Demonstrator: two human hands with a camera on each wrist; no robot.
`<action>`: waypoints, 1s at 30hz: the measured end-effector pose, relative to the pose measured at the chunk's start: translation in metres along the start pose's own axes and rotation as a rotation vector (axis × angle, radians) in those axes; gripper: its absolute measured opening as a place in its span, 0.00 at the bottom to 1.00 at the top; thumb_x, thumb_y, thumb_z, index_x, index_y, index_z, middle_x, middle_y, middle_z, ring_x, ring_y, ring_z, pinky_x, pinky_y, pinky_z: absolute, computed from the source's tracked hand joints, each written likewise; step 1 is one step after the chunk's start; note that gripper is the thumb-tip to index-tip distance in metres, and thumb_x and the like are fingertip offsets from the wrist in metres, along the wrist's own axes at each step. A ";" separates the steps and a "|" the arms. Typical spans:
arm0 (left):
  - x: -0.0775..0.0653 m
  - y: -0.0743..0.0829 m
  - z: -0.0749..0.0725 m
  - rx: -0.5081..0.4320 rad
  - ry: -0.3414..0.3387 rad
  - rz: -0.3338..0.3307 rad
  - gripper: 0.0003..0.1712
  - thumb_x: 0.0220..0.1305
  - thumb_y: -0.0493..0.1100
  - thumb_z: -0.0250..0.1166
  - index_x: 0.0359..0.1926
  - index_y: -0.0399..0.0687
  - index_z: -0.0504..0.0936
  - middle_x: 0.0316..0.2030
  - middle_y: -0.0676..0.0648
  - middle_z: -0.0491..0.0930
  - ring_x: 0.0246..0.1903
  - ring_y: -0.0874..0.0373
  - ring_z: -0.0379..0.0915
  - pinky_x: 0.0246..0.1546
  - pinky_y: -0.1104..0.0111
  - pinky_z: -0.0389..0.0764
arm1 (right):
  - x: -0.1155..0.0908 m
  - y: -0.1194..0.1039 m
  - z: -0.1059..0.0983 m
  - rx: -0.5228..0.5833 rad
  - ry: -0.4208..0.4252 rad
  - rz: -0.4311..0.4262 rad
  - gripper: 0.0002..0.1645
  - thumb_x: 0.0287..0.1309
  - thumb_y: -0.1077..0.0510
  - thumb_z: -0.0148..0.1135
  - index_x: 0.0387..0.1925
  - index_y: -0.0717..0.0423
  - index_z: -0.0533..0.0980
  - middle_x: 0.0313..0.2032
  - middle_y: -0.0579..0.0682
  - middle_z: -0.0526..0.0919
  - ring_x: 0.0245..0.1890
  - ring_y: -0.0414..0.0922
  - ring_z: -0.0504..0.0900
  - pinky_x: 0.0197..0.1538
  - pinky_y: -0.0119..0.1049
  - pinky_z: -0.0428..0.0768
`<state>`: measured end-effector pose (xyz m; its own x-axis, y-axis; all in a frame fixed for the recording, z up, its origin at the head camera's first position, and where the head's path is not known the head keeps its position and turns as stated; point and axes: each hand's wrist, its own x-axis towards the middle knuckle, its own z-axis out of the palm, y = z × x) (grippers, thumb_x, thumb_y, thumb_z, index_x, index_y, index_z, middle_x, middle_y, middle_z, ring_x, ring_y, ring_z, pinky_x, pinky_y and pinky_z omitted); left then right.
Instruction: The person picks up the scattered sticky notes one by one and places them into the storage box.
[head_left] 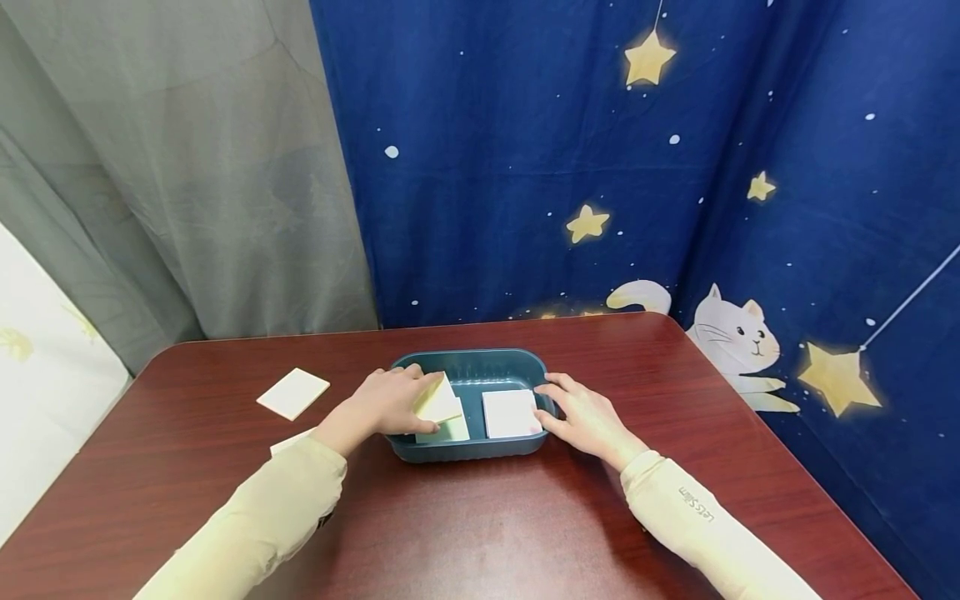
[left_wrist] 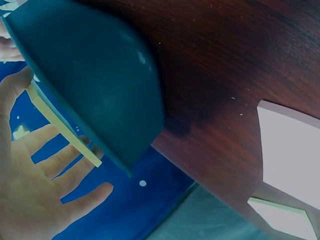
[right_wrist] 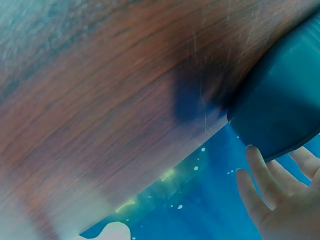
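A dark teal plastic box (head_left: 471, 450) stands on the table. At its left end my left hand (head_left: 390, 402) pinches a yellow sticky note pad (head_left: 438, 402) between thumb and fingers, tilted over the inside. The left wrist view shows the same pad (left_wrist: 65, 126) edge-on, beside the box rim. Under it in the box lies a pale green pad (head_left: 453, 429), partly covered. A white pad (head_left: 512, 414) lies in the right half. My right hand (head_left: 585, 417) is at the box's right end, with spread fingers (right_wrist: 265, 175) right at the rim and no pad in them.
Left of the box, a pale yellow pad (head_left: 293, 393) lies on the reddish-brown table (head_left: 480, 533). Nearer, another whitish pad (head_left: 287, 442) is mostly hidden by my left forearm; it shows larger in the left wrist view. Curtains (head_left: 525, 167) hang behind the table.
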<state>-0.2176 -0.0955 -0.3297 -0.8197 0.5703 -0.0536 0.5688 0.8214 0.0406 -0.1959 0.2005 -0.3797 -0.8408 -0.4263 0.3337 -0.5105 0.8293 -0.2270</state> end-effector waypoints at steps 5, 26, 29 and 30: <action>0.005 -0.001 0.006 -0.008 -0.032 -0.010 0.44 0.42 0.63 0.64 0.61 0.51 0.65 0.41 0.47 0.70 0.35 0.56 0.68 0.33 0.60 0.67 | 0.000 0.000 0.000 0.005 -0.006 0.004 0.22 0.53 0.45 0.56 0.47 0.51 0.75 0.51 0.53 0.70 0.46 0.46 0.74 0.39 0.45 0.74; 0.016 0.002 0.023 0.062 -0.127 -0.009 0.42 0.44 0.62 0.65 0.60 0.51 0.66 0.40 0.45 0.70 0.35 0.54 0.69 0.35 0.59 0.71 | -0.001 0.000 0.000 0.019 -0.005 0.013 0.21 0.52 0.46 0.57 0.47 0.51 0.75 0.52 0.53 0.70 0.46 0.46 0.74 0.39 0.46 0.74; 0.016 0.003 0.024 0.061 -0.141 -0.016 0.42 0.44 0.62 0.65 0.60 0.51 0.66 0.40 0.45 0.70 0.36 0.54 0.69 0.35 0.59 0.71 | -0.001 0.000 0.000 0.016 -0.005 0.013 0.22 0.53 0.46 0.57 0.47 0.51 0.75 0.52 0.53 0.70 0.46 0.46 0.74 0.39 0.46 0.74; 0.016 0.004 0.024 0.065 -0.144 -0.016 0.42 0.44 0.62 0.65 0.60 0.51 0.66 0.41 0.45 0.70 0.36 0.53 0.69 0.35 0.59 0.71 | -0.001 0.000 0.000 0.016 -0.004 0.013 0.22 0.53 0.46 0.57 0.47 0.51 0.75 0.52 0.53 0.70 0.46 0.46 0.74 0.39 0.46 0.74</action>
<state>-0.2272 -0.0829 -0.3544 -0.8130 0.5480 -0.1968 0.5631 0.8260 -0.0260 -0.1951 0.2007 -0.3804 -0.8481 -0.4168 0.3271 -0.5023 0.8289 -0.2461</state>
